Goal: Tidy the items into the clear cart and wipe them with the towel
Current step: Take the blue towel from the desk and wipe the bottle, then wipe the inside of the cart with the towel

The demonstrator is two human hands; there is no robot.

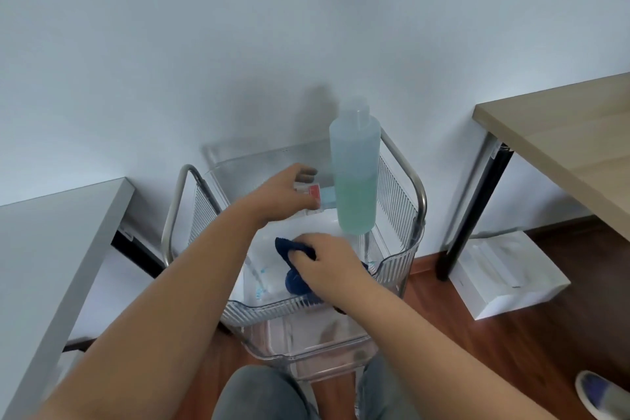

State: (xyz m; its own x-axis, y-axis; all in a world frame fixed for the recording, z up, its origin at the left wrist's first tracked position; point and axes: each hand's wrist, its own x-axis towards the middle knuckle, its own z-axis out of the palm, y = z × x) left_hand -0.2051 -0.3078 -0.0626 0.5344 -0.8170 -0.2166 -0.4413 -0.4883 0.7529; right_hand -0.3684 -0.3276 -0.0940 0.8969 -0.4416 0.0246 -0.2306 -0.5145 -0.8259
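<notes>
Clear cart (402, 259), top tray: bottle of blue-green liquid (356, 177) upright at far right. Left hand (284, 196), fingers pinching small red-and-white box (312, 194). Right hand (329, 262), fingers pressed on navy towel (293, 249). Advice: steady box, wipe each face.

The clear cart (399, 249) stood against the wall, its ribbed, see-through top tray framed by a metal rail. A tall translucent bottle (355, 174) stood upright at the tray's far right, roughly half full of pale green liquid, its cap on. Just left of it, touching or nearly so, lay a small box (315, 193) with a red patch and a light blue end. Nearer the front of the tray, a dark blue towel (295, 251) lay bunched on a white item with blue print.
</notes>
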